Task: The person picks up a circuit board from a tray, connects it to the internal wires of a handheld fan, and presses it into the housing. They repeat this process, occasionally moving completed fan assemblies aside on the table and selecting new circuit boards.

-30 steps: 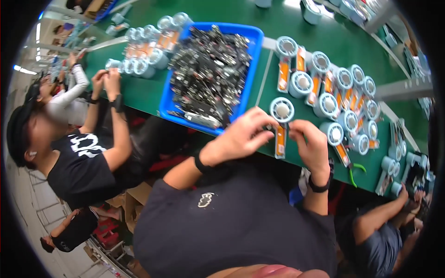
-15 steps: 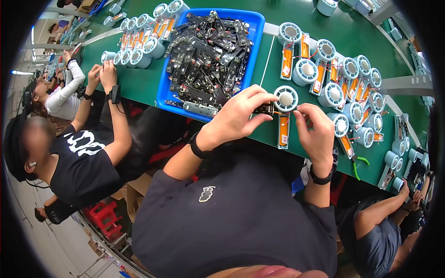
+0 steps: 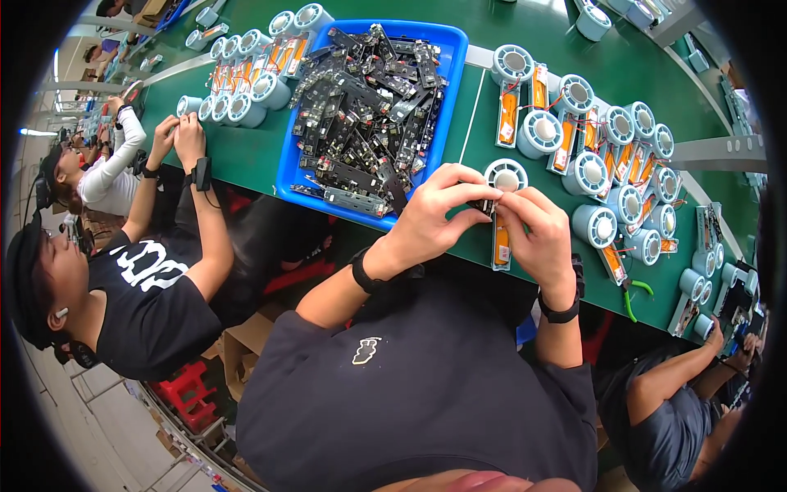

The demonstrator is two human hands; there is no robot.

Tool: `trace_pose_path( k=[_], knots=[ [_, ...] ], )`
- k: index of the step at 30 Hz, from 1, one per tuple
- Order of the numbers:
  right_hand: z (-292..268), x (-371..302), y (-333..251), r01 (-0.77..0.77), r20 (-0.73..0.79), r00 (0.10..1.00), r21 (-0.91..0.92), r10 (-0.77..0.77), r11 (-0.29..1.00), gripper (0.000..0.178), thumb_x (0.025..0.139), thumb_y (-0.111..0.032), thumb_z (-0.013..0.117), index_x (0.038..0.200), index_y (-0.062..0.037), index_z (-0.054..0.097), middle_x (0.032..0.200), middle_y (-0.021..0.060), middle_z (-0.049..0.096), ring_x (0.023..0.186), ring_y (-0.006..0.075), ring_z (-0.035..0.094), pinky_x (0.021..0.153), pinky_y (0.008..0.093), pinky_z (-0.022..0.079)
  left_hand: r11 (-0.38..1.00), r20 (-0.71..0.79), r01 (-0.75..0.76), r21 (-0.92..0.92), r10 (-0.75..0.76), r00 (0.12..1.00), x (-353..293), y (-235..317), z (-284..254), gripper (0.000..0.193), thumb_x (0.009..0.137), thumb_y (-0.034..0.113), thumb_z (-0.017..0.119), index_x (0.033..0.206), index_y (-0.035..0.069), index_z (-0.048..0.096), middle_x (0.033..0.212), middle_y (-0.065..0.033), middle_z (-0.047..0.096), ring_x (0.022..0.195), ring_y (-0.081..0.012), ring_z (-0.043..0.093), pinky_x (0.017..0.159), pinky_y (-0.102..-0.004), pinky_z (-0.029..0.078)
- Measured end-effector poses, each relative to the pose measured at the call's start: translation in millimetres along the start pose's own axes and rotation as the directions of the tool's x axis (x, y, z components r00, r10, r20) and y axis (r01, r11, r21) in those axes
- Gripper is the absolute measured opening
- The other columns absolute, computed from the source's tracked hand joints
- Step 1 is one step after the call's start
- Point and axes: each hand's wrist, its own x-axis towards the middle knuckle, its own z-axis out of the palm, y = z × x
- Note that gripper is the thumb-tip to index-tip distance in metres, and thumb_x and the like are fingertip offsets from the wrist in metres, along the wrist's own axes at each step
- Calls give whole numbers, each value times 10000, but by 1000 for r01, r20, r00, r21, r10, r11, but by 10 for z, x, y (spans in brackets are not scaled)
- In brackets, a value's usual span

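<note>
Right of frame centre, the right hand (image 3: 541,234) (its hold unclear) is now meeting the left hand (image 3: 434,211), which is pinching a board (image 3: 484,207) just below the fan (image 3: 506,175).

Near the green workbench (image 3: 512,23) are a red stool (image 3: 188,392) and pale floor (image 3: 115,426).

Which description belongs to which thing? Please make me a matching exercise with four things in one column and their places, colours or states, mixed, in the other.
1. Blue tray
2. Green-handled tool
3. Left hand
4. Stool

A. Red, low at the picture's left
B. Holding a small dark part
C. Near the table edge, right of both hands
D. Heaped with dark boards

Pairs: 1-D, 2-C, 3-B, 4-A
</note>
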Motion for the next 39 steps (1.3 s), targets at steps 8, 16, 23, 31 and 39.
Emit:
trace_pose_path(
  k=[8,16,23,31,39],
  knots=[
    [26,-31,50,101,-17,995,-112,-103,989,163,841,2,757,999,-24,727,910,121,763,705,285,728,610,344,559,999,-4,7,-35,-7,1000,29,-3,-10,427,751,-57,825,1159,58,771,1099,-91,686,1002,-243,689,872,-342,573],
    [65,-71,86,154,-64,985,-126,-163,980,163,835,18,750,989,-29,726,869,122,764,664,264,727,582,335,545,994,2,29,-103,-29,1000,33,-27,-3,453,742,-39,851,1177,67,780,1076,-83,699,983,-221,697,844,-324,578],
    [42,-84,63,-111,29,994,109,109,988,185,824,25,753,999,-26,721,822,128,744,627,259,709,561,337,530,995,-26,-2,-100,-1,1000,18,-64,29,455,739,-36,858,1175,69,782,1064,-83,703,973,-216,702,832,-320,581],
    [40,-51,15,140,-9,990,-119,-142,983,173,832,2,766,997,-2,715,694,103,682,542,238,659,513,333,491,997,-109,-76,-8,75,991,-23,-82,94,433,731,-36,861,1145,67,790,1052,-79,704,959,-215,687,819,-313,572],
    [152,-210,-17,-194,-37,980,51,196,980,96,924,-20,736,1005,30,721,658,51,667,494,75,590,470,264,422,966,-208,-229,116,249,946,19,-142,163,365,708,-25,864,1057,56,797,1008,-70,706,933,-240,663,803,-337,551]
  ],
)
